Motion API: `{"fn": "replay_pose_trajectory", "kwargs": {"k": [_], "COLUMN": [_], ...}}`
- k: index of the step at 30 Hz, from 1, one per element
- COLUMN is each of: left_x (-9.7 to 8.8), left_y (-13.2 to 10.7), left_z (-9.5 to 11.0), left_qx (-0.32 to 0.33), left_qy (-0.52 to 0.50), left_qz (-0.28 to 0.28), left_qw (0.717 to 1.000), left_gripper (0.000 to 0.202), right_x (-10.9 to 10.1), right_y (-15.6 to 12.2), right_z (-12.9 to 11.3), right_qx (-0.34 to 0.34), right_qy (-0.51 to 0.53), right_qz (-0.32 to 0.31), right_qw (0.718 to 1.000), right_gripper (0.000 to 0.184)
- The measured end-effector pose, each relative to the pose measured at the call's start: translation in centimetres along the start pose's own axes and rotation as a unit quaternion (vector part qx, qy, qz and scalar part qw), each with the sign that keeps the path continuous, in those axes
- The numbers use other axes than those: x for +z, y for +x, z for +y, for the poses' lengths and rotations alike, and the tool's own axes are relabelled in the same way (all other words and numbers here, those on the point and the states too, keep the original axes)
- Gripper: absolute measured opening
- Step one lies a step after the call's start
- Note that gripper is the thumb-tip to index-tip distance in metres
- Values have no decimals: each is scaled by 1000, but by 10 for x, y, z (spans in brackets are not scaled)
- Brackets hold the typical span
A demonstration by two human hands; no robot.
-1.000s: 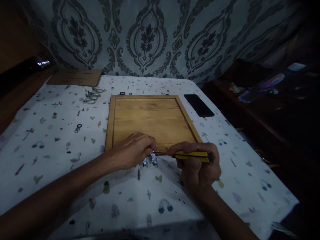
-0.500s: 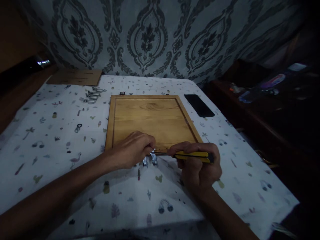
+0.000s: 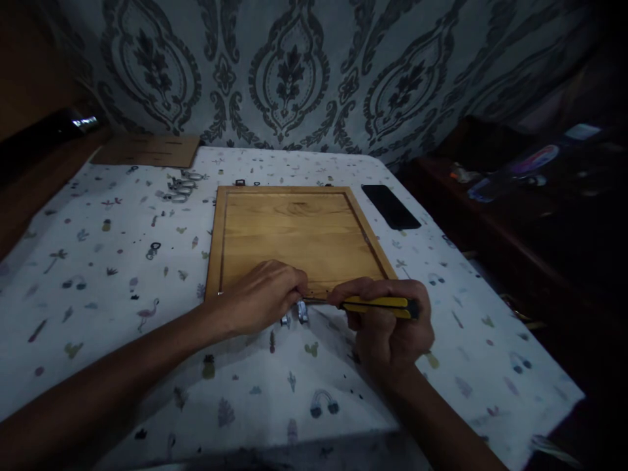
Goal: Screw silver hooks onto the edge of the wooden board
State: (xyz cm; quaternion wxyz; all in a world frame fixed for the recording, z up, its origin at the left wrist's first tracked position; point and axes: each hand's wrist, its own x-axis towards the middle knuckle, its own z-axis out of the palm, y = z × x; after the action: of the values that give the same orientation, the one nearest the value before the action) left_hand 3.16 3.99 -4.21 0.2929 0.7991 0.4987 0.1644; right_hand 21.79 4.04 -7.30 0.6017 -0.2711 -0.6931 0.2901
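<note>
My right hand (image 3: 392,324) is closed around a screwdriver (image 3: 377,305) with a yellow and black handle. Its thin shaft points left along the near edge of a wooden panel (image 3: 289,232), which has a raised frame and lies flat on the table. My left hand (image 3: 265,294) rests at that same edge, fingers pinched by the screwdriver's tip; whatever they pinch is hidden. Just below those fingertips, a small shiny metal fitting (image 3: 302,312) hangs over the panel's edge. Beside it is a second metal piece (image 3: 284,320), partly covered by the hand.
A patterned white cloth (image 3: 235,399) covers the table. Several metal fittings (image 3: 180,186) lie at the back left, near brown cardboard (image 3: 147,151). A single fitting (image 3: 154,250) sits left of the panel. Right of it lies a black phone (image 3: 391,207); beyond is a plastic bottle (image 3: 534,163).
My left fingertips have shifted slightly right and now cover the upper part of the metal fitting. The screwdriver and my right hand stay nearly in place.
</note>
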Motion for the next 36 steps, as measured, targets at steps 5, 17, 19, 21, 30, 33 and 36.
{"fn": "replay_pose_trajectory", "kwargs": {"k": [5, 17, 19, 21, 30, 33, 36], "left_x": [0, -14, -23, -32, -63, -77, -92], "left_y": [2, 1, 0, -2, -27, -45, -64], "left_z": [-2, -6, -5, -5, -28, -49, -80], "left_qx": [10, 24, 11, -7, -74, -134, -191], "left_qy": [3, -29, -25, -23, 15, 41, 75], "left_qz": [2, 5, 24, 56, 163, 234, 292], "left_qw": [1000, 999, 999, 998, 984, 962, 934], "left_gripper": [16, 23, 23, 21, 19, 19, 22], "right_x": [0, -2, -3, -4, -4, -5, -6], "right_y": [1, 0, 0, 0, 0, 1, 4], "right_z": [0, -1, 0, 0, 4, 5, 6], "right_qx": [-1, -2, -3, -3, -8, -4, -39], "right_qy": [-3, -13, -7, -5, -3, -22, -64], "right_qz": [-3, -25, -31, -37, -30, -24, -35], "right_qw": [1000, 1000, 1000, 999, 1000, 999, 997], "right_gripper": [9, 9, 8, 7, 3, 4, 5]}}
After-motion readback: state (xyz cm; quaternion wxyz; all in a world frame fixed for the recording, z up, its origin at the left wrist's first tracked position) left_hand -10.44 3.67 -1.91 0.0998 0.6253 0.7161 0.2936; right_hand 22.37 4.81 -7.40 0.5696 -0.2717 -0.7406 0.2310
